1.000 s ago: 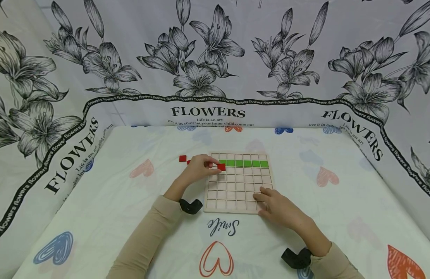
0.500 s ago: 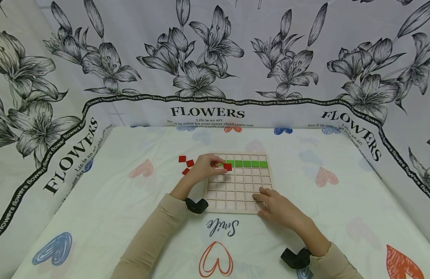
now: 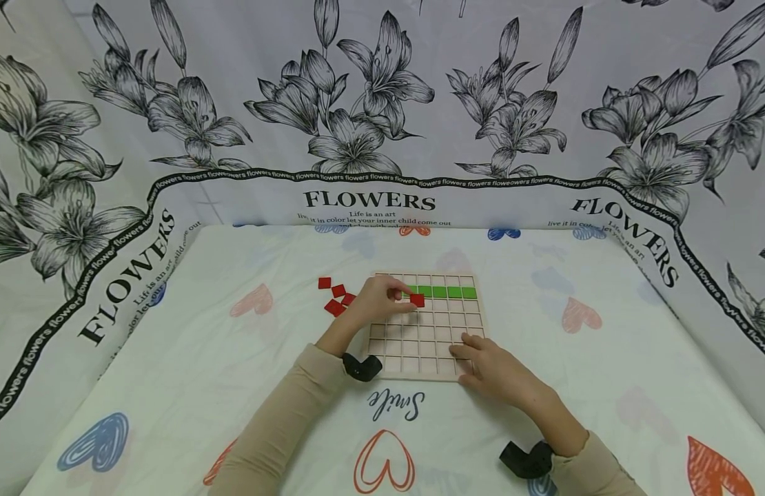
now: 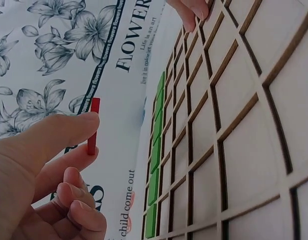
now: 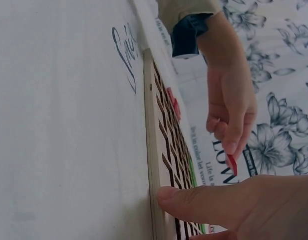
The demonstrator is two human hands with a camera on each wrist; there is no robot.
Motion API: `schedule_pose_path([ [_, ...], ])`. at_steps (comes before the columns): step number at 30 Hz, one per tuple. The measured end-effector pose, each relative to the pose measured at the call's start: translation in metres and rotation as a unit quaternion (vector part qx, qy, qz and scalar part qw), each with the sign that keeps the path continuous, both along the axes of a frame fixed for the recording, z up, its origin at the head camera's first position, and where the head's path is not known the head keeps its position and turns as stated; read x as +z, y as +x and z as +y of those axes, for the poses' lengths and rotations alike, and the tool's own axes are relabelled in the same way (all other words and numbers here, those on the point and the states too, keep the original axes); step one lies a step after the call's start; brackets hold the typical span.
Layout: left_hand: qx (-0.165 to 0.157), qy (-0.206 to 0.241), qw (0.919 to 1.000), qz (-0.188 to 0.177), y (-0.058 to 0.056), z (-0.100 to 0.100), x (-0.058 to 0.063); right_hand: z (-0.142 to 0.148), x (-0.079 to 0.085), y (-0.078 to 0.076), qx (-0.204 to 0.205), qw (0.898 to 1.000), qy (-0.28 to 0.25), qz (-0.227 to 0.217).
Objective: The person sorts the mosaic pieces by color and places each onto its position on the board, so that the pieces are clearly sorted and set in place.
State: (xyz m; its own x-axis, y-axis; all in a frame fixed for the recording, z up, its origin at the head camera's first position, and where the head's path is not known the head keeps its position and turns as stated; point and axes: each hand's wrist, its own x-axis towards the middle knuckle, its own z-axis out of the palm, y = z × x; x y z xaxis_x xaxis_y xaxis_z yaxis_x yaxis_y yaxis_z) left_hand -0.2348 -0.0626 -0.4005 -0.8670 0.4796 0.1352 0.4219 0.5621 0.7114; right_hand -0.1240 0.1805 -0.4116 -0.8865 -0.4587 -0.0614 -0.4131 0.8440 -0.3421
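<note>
A thin red square tile is pinched between the thumb and a finger of my left hand, its other fingers curled in. That tile hangs over the wooden grid board, just below a row of green tiles set in the board's second row from the far side. In the left wrist view the red tile stands on edge, apart from the board. My right hand rests on the board's near right part, fingers loosely spread; the right wrist view shows its thumb against the board's edge.
Several loose red tiles lie left of the board, partly behind my left wrist. A white cloth printed with hearts and the word Smile covers the table. Flower-printed fabric hangs behind and along the sides.
My left hand has moved right across the board with the red tile, uncovering more of the loose red tiles. The right hand has stayed in place.
</note>
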Motion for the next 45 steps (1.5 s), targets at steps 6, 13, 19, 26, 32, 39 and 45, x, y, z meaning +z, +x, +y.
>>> schedule_pose_path([
  [6,0.001,-0.003,0.9998,-0.018,-0.004,0.009,-0.004,0.000,0.000,0.000,0.000,1.000,0.000,-0.001],
  [13,0.005,-0.026,0.9994,-0.022,-0.005,0.018,-0.006,0.000,0.001,-0.001,0.001,1.000,-0.003,-0.006],
  [19,-0.001,-0.023,0.9993,-0.030,-0.006,0.024,-0.006,0.000,-0.001,0.000,-0.002,1.000,-0.007,-0.010],
  [26,-0.010,-0.014,0.9994,-0.029,-0.008,0.029,-0.005,0.000,-0.002,-0.001,-0.006,1.000,-0.003,-0.014],
  [32,-0.015,-0.032,0.9990,-0.028,-0.007,0.036,-0.001,0.000,0.001,0.000,-0.005,1.000,-0.003,-0.013],
  [39,-0.020,-0.033,0.9989,-0.026,-0.009,0.043,-0.004,0.000,0.001,0.000,-0.003,1.000,-0.002,-0.012],
  [45,-0.023,-0.032,0.9990,-0.018,-0.010,0.049,-0.007,0.001,0.000,-0.001,0.001,1.000,-0.003,-0.004],
])
